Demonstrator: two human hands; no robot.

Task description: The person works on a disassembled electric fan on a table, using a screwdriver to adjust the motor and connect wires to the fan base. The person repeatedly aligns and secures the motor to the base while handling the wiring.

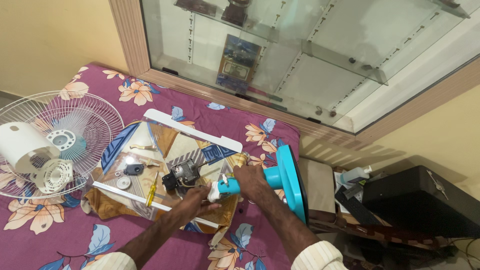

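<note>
My right hand [251,181] grips the neck of a turquoise fan stand [291,176] that lies on its side across the bed's edge. My left hand [196,198] rests at the white end of that neck, fingers closed around the white joint piece [216,191]. Just left of my hands sits a small fan motor [183,173] with wires, lying on a clear plastic sheet [150,145]. A yellow-handled screwdriver [151,190] lies beside the motor.
A white wire fan guard [95,120] with a white motor cover [22,145] and a hub piece [52,176] lies at the left on the floral purple bedspread [65,240]. Small parts [133,169] sit on the sheet. A glass cabinet [300,55] stands behind; a dark case [420,200] at right.
</note>
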